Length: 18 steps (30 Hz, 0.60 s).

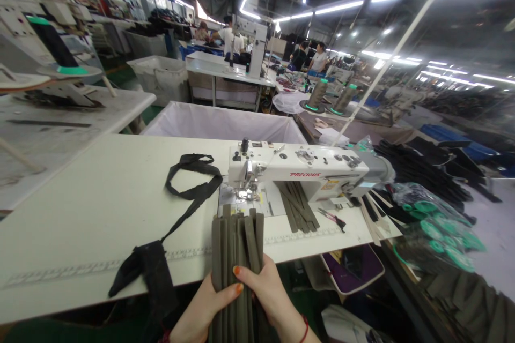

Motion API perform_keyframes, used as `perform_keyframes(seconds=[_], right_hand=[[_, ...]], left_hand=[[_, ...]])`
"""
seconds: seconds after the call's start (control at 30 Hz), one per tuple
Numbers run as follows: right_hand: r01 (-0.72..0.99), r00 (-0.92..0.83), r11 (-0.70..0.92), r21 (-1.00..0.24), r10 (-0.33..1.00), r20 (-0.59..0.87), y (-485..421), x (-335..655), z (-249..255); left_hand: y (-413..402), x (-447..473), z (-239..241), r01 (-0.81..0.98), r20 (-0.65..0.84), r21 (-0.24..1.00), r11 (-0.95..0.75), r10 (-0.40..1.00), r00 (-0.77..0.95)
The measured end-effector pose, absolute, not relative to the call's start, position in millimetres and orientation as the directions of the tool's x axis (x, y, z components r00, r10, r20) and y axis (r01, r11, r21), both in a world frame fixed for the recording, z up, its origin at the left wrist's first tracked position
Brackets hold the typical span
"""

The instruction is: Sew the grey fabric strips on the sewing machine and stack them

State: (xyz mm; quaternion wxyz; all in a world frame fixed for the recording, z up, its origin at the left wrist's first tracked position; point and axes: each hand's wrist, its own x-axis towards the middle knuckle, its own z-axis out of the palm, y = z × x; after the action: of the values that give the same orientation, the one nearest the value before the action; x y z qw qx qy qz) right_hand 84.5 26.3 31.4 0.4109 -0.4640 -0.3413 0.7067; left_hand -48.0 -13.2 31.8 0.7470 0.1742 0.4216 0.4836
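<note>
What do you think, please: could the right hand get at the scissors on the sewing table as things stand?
Probably yes, once freed: the right hand is helping hold the strip bundle, but nothing seems to block its way to the scissors, which lie uncovered on the sewing table.

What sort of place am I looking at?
Most likely a sewing workshop or factory: a sewing machine, thread cones beyond it, and a bundle of olive strips in front.

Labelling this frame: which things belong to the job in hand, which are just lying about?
Likely job: olive strip bundle, in left hand and right hand; sewing machine; other olive strips.

Seemingly lying about: black fabric band; scissors; bagged green-ended spools.
</note>
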Motion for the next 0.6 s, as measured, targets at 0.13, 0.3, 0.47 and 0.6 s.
perform_keyframes(seconds=[0.13,0.3,0.47,0.6], right_hand=[[-0.278,-0.242,-0.434,-0.857,0.895,-0.375,27,89,30],[-0.314,-0.256,-0.444,-0.839,0.891,-0.375,23,96,26],[-0.324,-0.259,-0.48,-0.815,0.874,-0.412,22,99,20],[-0.35,-0.198,-0.472,-0.809,0.882,-0.428,25,107,18]], left_hand=[[-15,-50,28,-0.599,-0.503,0.627,0.498,0.846,0.177],[-15,-49,27,-0.62,-0.493,0.619,0.481,0.853,0.17],[-15,-52,28,-0.597,-0.47,0.635,0.491,0.858,0.206],[-15,-59,23,-0.544,-0.47,0.681,0.491,0.862,0.189]])
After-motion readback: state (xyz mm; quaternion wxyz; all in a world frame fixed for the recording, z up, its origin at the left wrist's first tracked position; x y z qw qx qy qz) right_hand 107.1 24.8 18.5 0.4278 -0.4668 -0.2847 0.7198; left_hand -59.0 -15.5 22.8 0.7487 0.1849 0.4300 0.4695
